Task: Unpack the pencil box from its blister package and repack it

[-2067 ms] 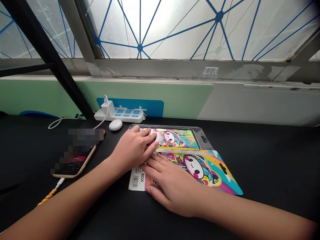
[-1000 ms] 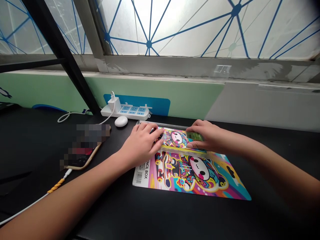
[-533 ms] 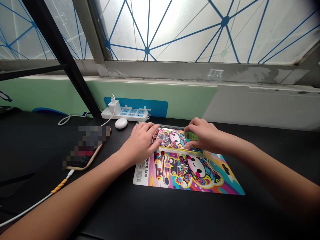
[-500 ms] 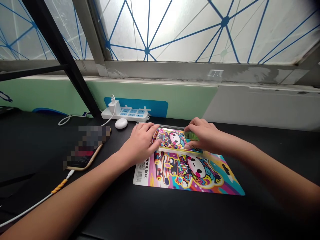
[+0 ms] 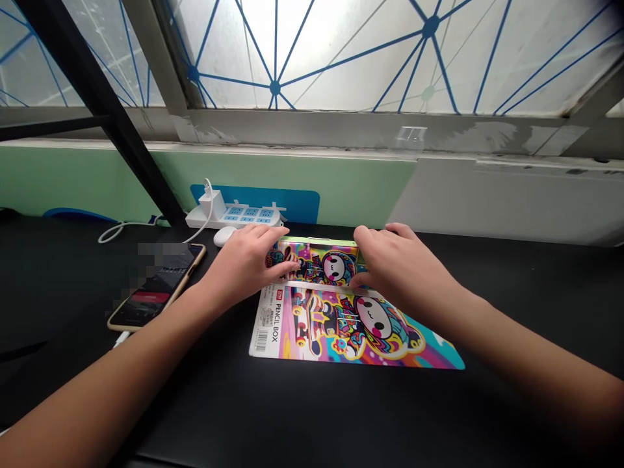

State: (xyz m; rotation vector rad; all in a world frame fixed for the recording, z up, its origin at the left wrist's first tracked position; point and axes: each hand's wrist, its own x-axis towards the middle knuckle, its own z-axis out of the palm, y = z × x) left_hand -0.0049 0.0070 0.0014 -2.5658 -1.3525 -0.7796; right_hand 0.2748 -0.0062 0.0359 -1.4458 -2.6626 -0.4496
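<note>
Pencil box partly hidden, phone screen partly pixelated.

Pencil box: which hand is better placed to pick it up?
Probably the right hand: its fingers wrap the pencil box's right end; the left hand only touches the left end.

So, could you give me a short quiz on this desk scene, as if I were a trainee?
1. Which is nearer the phone: the left hand or the right hand?
2. True or false: the barcode sits at the right end of the printed card.
3. What lies beyond the pencil box, by the wall? A) a power strip B) a kettle C) a desk lamp

Key: 1 left hand; 2 false; 3 A
</note>
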